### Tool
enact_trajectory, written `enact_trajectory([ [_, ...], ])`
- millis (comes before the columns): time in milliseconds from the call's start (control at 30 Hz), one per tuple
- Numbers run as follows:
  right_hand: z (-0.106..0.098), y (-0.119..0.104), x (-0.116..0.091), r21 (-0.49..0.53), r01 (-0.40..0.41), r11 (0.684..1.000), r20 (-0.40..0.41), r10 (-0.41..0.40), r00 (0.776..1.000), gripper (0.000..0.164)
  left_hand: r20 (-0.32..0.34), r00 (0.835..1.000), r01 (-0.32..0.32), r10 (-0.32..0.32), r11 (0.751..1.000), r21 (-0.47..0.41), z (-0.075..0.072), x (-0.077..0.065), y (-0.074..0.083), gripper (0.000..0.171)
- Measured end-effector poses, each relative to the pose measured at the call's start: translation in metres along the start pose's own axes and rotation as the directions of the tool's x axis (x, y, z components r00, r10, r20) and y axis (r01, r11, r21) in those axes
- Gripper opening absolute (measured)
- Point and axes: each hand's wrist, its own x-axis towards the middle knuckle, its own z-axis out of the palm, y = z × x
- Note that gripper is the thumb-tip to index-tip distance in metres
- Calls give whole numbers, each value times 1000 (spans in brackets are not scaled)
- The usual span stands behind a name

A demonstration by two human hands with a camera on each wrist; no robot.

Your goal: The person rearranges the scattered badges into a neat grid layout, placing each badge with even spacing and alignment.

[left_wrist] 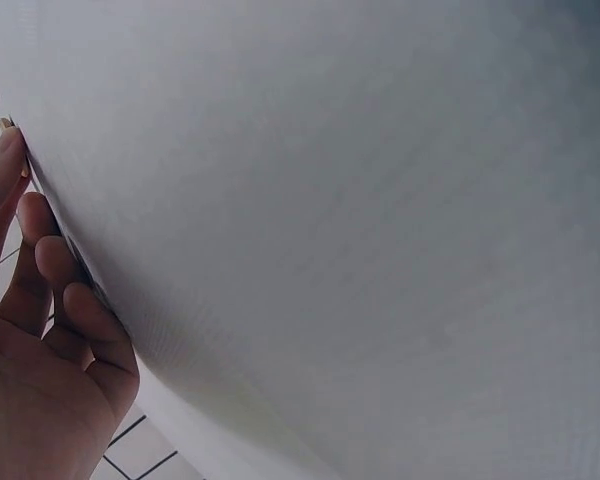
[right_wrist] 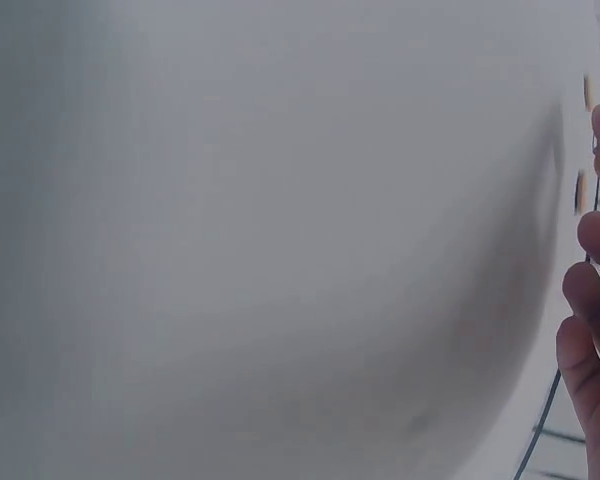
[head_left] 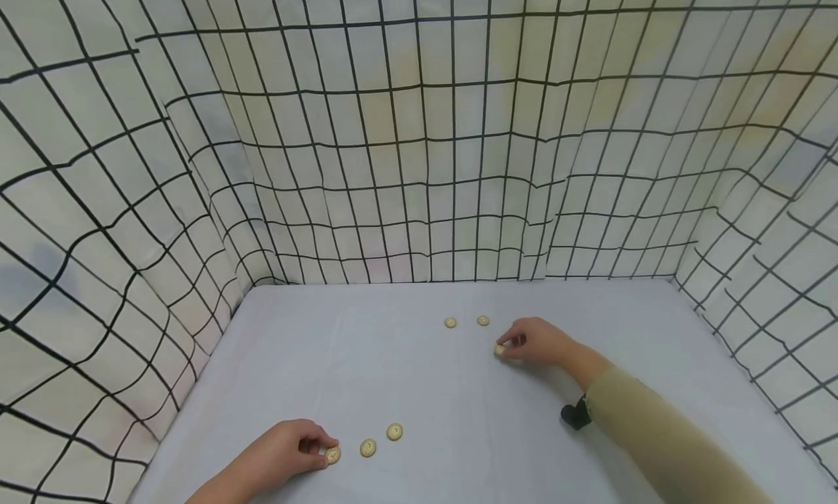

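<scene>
Beige disc [head_left: 333, 454] pinched in the left hand [head_left: 292, 448] around seven o'clock on the white table [head_left: 452, 395], two more discs [head_left: 368, 447] just off toward three. Right hand [head_left: 540, 340]'s at four, pinching another disc [head_left: 500, 350] too, with two loose ones [head_left: 483, 320] at its ten and eleven.

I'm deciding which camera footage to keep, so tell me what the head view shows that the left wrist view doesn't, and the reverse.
Only the head view: the right hand pinching a pale disc, and the tan sleeve behind it.
Only the left wrist view: the palm of the left hand.
Both: the left hand itself, at least one pale disc, the white table surface and the grid-lined backdrop.
</scene>
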Motion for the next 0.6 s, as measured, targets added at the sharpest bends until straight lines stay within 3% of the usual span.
enact_trajectory([
  [300, -22, 27, 3, 24, -124, 992, -64, 126, 990, 29, -5, 1000, 5, -5, 1000, 12, -1, 0, 0, 20],
  [600, -22, 56, 13, 74, -249, 966, -107, 255, 961, 40, 1, 1000, -19, 19, 1000, 20, -1, -1, -1, 19],
])
